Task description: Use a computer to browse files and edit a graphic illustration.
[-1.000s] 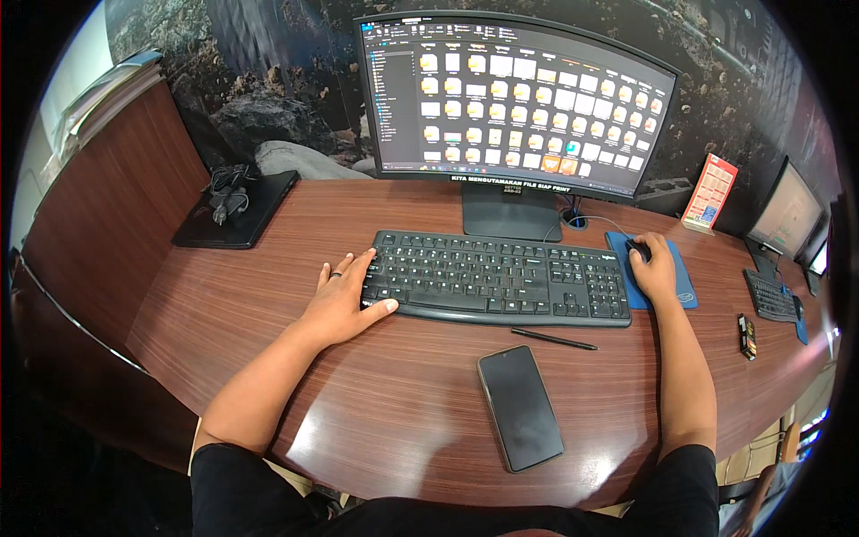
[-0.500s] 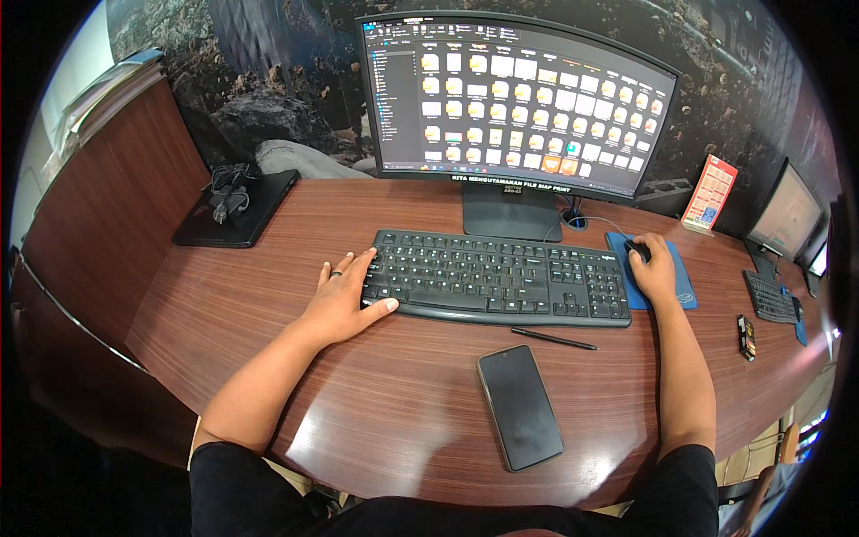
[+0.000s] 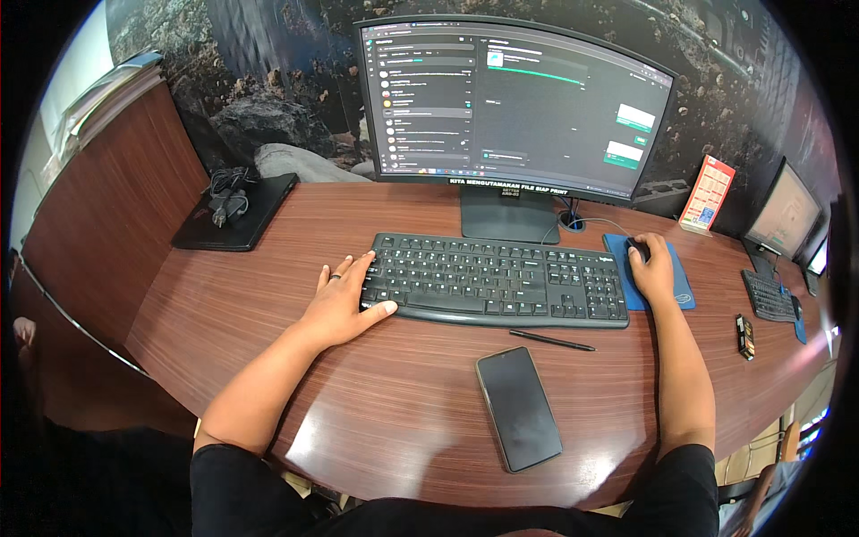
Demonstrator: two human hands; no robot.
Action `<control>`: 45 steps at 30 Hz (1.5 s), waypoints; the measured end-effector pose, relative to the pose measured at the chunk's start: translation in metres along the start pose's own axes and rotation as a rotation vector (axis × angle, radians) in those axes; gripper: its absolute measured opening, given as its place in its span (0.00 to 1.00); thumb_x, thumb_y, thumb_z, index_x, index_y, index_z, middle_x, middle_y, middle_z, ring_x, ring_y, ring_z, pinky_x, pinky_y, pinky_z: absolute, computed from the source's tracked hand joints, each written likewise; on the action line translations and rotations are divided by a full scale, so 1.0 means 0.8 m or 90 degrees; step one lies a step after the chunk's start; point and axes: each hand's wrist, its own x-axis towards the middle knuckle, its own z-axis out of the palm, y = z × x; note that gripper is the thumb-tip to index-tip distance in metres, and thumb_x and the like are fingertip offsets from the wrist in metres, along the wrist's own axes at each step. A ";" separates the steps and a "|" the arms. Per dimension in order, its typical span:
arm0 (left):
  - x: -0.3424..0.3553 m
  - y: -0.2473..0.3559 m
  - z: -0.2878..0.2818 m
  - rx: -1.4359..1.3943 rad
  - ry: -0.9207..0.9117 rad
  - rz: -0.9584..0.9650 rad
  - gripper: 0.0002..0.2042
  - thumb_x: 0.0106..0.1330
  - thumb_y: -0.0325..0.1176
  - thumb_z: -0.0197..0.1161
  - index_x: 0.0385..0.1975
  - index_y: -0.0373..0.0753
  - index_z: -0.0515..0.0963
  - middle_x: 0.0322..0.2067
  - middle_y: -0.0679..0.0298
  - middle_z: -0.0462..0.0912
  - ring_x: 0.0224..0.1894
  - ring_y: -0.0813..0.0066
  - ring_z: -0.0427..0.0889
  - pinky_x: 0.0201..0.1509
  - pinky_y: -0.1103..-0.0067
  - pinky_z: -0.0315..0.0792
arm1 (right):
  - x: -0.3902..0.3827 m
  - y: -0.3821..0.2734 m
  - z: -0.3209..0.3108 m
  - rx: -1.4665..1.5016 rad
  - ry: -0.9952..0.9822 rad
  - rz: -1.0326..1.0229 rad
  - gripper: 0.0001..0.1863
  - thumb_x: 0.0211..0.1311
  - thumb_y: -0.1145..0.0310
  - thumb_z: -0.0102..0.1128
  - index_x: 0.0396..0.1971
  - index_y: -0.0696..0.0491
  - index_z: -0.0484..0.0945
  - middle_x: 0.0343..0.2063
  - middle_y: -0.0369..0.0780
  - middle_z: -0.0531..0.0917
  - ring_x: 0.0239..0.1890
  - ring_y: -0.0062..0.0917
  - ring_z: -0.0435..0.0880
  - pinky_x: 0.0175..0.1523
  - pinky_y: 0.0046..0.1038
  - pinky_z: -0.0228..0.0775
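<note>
My left hand [image 3: 344,300] lies flat at the left end of a black keyboard [image 3: 501,280], fingers spread, thumb along its front edge; a ring sits on one finger. My right hand [image 3: 653,268] covers a black mouse [image 3: 637,248] on a blue mouse pad [image 3: 682,291], to the right of the keyboard. Behind the keyboard stands a wide curved monitor [image 3: 514,103] showing a dark window with a list on the left and green blocks on the right.
A black phone [image 3: 519,407] lies face up near the desk's front edge, a black pen [image 3: 552,339] just behind it. A closed laptop [image 3: 237,210] with a coiled charger sits far left. Far right: a second keyboard [image 3: 769,295], a second monitor [image 3: 787,210], a red card [image 3: 707,192].
The monitor has switched from a grid of file icons to a dark window with a list and green blocks. Both hands stay where they were.
</note>
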 end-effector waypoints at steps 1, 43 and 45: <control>0.000 0.000 0.000 0.000 0.001 0.000 0.47 0.66 0.59 0.65 0.76 0.34 0.53 0.71 0.37 0.63 0.79 0.41 0.51 0.80 0.50 0.38 | 0.000 -0.001 0.000 -0.006 0.014 0.010 0.13 0.58 0.70 0.66 0.42 0.56 0.81 0.47 0.46 0.82 0.52 0.44 0.82 0.57 0.39 0.73; -0.001 0.003 -0.002 0.013 -0.013 -0.012 0.48 0.66 0.60 0.64 0.76 0.34 0.53 0.72 0.39 0.62 0.79 0.42 0.51 0.80 0.50 0.37 | -0.004 -0.015 -0.008 -0.072 -0.022 0.079 0.14 0.56 0.67 0.62 0.42 0.50 0.83 0.47 0.41 0.84 0.53 0.40 0.83 0.57 0.39 0.74; -0.001 0.003 -0.003 0.011 -0.012 -0.011 0.48 0.66 0.60 0.64 0.76 0.34 0.53 0.72 0.39 0.62 0.79 0.42 0.51 0.80 0.50 0.37 | -0.004 -0.016 -0.008 -0.068 -0.022 0.074 0.14 0.56 0.67 0.62 0.42 0.51 0.83 0.47 0.41 0.85 0.53 0.40 0.83 0.57 0.38 0.74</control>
